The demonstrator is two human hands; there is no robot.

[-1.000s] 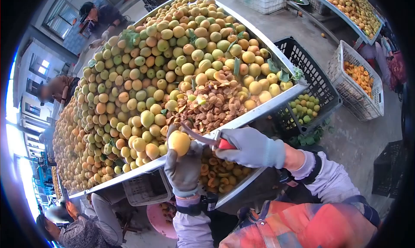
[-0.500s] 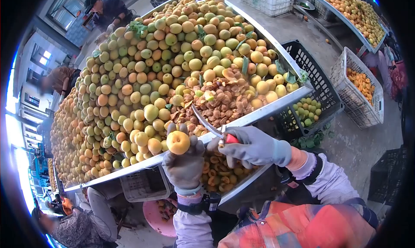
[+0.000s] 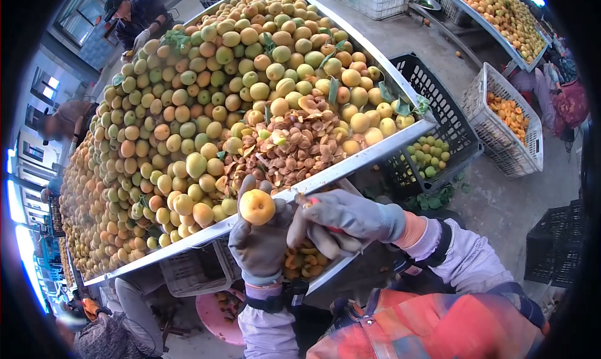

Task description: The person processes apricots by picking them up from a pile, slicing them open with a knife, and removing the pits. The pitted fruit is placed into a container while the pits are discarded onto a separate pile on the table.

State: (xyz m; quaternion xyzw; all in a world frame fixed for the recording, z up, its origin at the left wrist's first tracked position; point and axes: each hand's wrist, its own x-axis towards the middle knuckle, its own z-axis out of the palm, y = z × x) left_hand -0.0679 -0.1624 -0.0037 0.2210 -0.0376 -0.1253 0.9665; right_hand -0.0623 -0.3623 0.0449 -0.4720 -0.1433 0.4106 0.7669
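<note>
Whole fruit held up, red handle gripped beside it

One round fruit is held in the left hand, between gloved fingers, above the near edge of the bench. In the right hand, just beside, a red handle is clasped by curled fingers; a blade cannot be made out clearly. The step seems to be one of holding and placing: on the visible side no cut is seen in the fruit. For a next move, a steady hold would be needed, with fingertips kept clear of any edge.

The skin of the fruit is smooth and yellow-orange, with a small dark mark. The gloves are grey and wrinkled. On the bench, a heap of round fruits, green to orange, is piled around flat, rough, brown pieces. Below the hands, soft-looking, opened halves are gathered. The black crate is of stiff lattice; the pink basin is smooth and rounded.
</note>
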